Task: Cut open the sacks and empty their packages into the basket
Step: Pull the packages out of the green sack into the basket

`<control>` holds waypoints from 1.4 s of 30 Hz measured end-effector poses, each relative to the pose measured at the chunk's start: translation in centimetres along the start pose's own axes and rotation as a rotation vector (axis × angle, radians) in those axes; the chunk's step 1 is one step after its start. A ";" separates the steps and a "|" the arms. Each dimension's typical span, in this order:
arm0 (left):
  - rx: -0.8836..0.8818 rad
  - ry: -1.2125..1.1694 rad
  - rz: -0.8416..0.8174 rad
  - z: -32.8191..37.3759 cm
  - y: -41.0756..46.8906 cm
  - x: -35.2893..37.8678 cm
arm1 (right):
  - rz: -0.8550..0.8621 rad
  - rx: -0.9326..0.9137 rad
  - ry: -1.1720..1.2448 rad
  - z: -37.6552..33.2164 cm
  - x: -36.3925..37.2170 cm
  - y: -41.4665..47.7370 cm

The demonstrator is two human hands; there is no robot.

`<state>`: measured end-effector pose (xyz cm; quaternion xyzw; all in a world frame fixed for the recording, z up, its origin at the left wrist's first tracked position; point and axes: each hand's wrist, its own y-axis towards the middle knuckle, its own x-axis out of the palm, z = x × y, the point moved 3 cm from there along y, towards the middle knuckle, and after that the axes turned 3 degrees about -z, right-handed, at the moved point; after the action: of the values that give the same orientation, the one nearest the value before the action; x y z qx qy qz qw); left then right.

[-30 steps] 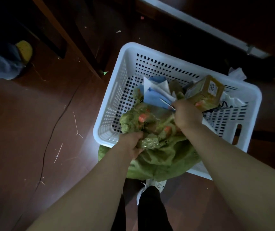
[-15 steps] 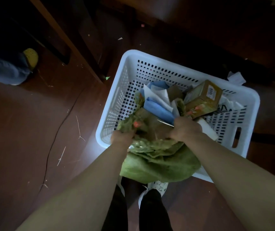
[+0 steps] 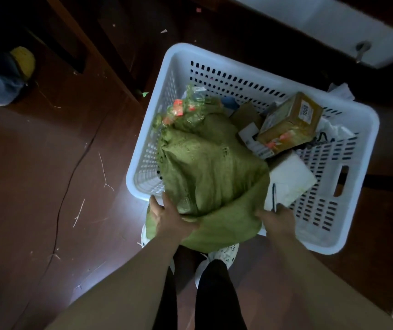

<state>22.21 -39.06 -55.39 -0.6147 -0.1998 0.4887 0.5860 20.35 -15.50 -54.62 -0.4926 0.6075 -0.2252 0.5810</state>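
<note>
step: emptying sack | sack: over basket near rim, mouth inside | left hand: grips sack bottom | right hand: grips sack edge | advice: should lift bottom high, shake, keep mouth inside basket

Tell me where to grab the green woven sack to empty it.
Grip the bunched near end of the green woven sack, coming from the near side, where the left hand and right hand hold it. Its taped mouth appears to point into the white perforated plastic basket, so lifting there should spill the contents.
</note>
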 end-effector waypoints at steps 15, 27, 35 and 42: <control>0.303 -0.362 0.024 5.5 -4.5 -3.5 | -0.035 -0.195 0.735 -6.9 0.0 -6.7; 0.629 -0.369 0.163 11.7 -18.9 -14.7 | 0.149 -0.674 0.183 -15.6 -7.5 -21.6; 0.646 -0.413 0.042 14.1 -25.1 -17.9 | 0.232 -0.694 0.118 -16.7 -11.9 -26.0; 0.755 -0.424 0.077 14.7 -29.2 -19.7 | 0.256 -0.849 0.147 -17.8 -13.7 -29.2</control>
<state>10.77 -40.62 -19.08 -0.2504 -0.0999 0.6645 0.6970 11.53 -21.07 -19.25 -0.5910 0.7418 0.0832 0.3059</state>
